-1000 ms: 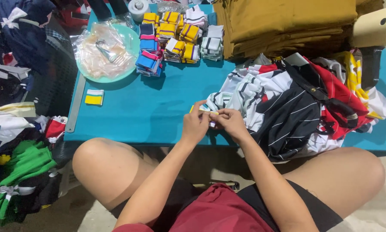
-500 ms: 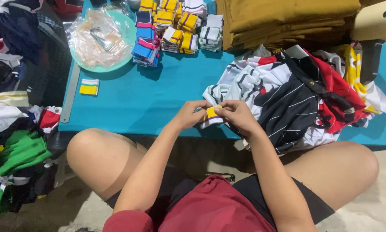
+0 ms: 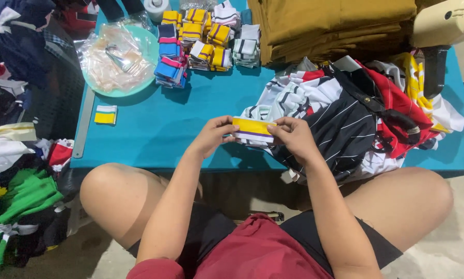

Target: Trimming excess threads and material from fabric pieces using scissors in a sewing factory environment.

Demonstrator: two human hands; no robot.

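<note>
My left hand [image 3: 214, 135] and my right hand [image 3: 293, 138] hold the two ends of a small folded fabric band [image 3: 253, 129], yellow with white and purple stripes, stretched flat between them just above the near edge of the teal table [image 3: 190, 119]. Right behind and beside the band lies a heap of striped garments [image 3: 345, 113] in white, black and red. Another yellow and white band [image 3: 106, 114] lies alone on the table to the left.
Stacks of folded striped bands [image 3: 206, 41] stand at the back. A round teal tray [image 3: 119, 59] holds a plastic bag. Folded mustard cloth [image 3: 335, 23] is piled at back right. A metal ruler [image 3: 83, 121] lies along the left edge. Clothes [image 3: 20, 201] lie on the floor left.
The band, bunched small between my fingers a second ago, is now pulled out flat and wider between both hands. The view has shifted slightly.
</note>
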